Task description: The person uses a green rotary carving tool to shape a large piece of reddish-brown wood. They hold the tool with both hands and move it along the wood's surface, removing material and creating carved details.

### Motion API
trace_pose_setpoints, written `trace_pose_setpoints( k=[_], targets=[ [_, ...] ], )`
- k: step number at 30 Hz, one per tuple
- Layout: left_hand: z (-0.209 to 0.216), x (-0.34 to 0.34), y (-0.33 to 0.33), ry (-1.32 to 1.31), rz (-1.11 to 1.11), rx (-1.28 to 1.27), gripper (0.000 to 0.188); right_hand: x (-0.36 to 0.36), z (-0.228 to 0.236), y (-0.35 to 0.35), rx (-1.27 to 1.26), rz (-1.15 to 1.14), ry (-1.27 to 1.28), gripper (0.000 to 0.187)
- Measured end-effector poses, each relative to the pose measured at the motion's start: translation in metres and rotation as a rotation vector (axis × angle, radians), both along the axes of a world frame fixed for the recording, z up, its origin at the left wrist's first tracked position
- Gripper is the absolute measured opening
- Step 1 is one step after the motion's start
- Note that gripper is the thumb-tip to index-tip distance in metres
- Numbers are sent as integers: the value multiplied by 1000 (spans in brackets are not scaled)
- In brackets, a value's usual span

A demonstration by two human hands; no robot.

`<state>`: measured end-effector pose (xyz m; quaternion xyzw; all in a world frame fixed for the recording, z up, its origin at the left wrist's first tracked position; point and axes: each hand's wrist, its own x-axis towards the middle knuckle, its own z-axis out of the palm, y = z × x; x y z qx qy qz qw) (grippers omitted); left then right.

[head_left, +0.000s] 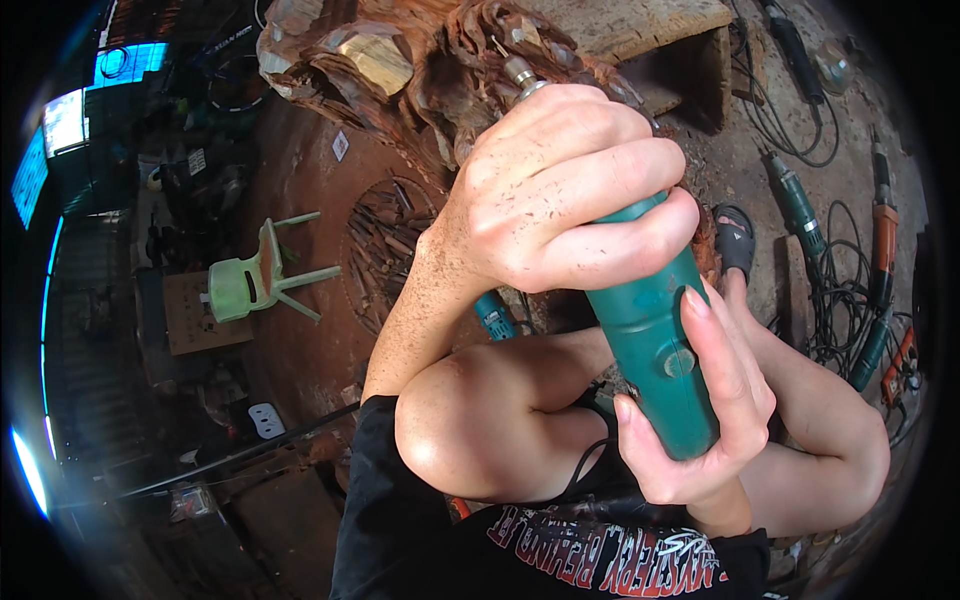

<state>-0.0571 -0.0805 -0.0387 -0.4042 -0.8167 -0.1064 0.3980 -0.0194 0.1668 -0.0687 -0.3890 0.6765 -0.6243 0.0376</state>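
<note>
Carving wood (430, 95), apparently: left hand (570, 190) gripping grinder (650, 325) forward, right hand (738, 405) clasping rear; next move likely needing steady bit (499, 47).

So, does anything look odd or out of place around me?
Yes: to the right, black cords lie in a loose tangle among the power tools. Brown flecks speckle your left hand and forearm. The green tool you're holding shows no obvious damage.

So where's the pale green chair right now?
In the head view, the pale green chair is on the left side, beside brown cardboard and left of the round heap of brown pieces.
</note>
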Motion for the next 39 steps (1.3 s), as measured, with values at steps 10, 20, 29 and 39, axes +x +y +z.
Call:
trace_pose_setpoints(
  k=[10,20,29,39],
  targets=[
    [2,-3,0,-12,-14,5,34,-3,2,-1,9,-10,-32,83],
    [7,2,0,-53,9,-27,33,-1,7,0,-5,14,-79,82],
    [4,1,1,-68,-7,-8,31,-1,9,4,19,-2,-54,81],
    [5,4,2,-98,-5,-18,31,0,9,-3,-97,-42,-111,73]
  ],
)
